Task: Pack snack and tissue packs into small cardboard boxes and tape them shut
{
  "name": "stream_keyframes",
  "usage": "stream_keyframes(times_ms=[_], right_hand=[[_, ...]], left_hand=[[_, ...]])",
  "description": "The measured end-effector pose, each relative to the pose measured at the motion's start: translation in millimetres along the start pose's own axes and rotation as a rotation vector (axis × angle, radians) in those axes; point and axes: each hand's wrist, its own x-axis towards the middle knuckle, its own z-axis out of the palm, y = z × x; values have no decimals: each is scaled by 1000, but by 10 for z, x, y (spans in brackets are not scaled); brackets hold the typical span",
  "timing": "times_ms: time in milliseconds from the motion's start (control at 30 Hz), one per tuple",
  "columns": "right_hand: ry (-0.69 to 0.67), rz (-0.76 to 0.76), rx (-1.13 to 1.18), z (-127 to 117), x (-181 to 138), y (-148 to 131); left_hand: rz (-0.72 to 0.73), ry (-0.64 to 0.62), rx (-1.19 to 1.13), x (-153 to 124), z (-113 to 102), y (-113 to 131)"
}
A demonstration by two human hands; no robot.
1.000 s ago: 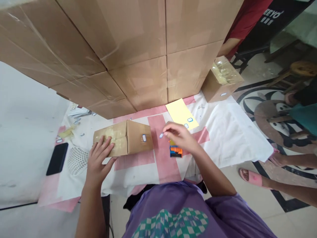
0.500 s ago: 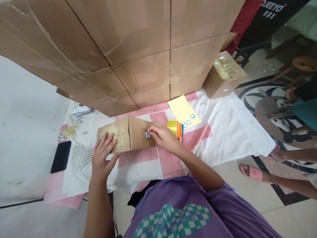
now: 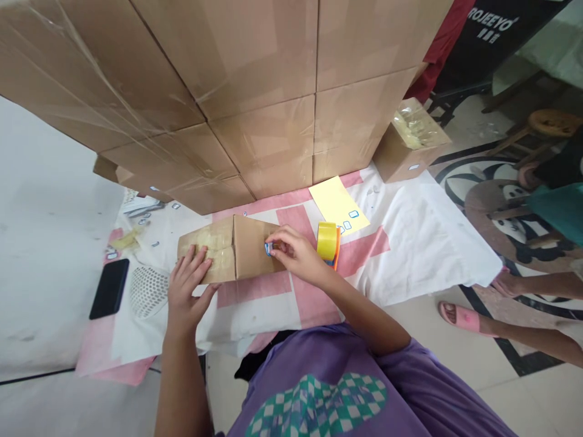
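A small taped cardboard box (image 3: 228,252) lies on a pink-and-white cloth (image 3: 291,297). My left hand (image 3: 189,288) rests flat on the box's taped top at its left end, fingers spread. My right hand (image 3: 291,255) presses its fingertips together on a small blue-edged white sticker (image 3: 268,248) on the box's right-hand side face. Just right of that hand stands a roll of yellowish tape in an orange dispenser (image 3: 328,241). Behind it lies a yellow backing sheet (image 3: 334,203) with two more stickers near its front corner.
A tall wall of taped cartons (image 3: 237,91) stands behind the box. Another small box (image 3: 407,142) sits at the right. A black phone (image 3: 108,288) and white mesh (image 3: 146,291) lie at the left. Other people's feet, one in a pink sandal (image 3: 460,315), are on the floor at right.
My right hand carried a sticker from beside the yellow sheet leftwards to the box's side and now presses it there. The tape dispenser, earlier hidden under that hand, shows. The left hand stayed put.
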Motion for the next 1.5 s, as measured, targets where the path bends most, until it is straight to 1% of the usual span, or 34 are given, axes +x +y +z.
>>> stream_keyframes(times_ms=[133,333,467,667,1000,1267,1367,1500], right_hand=[[-3,44,63,-18,-1,32],[-30,66,91,-74,35,117],[-54,61,130,-65,23,142],[-5,57,126,-39,27,125],[-38,92,162,-59,87,48],[-176,77,113,-159,97,51],[-179,62,119,-161,100,61],[-147,-36,78,-137,129,55]], left_hand=[[5,-13,-2,23,-2,8],[-4,-53,-8,81,-1,9],[5,-51,-17,85,-5,-1],[-18,-48,-43,69,-28,-3],[-25,-57,-70,68,-53,-19],[-20,-103,-63,105,-65,4],[-21,-92,-83,100,-68,3],[-33,-85,-114,78,-78,-20]])
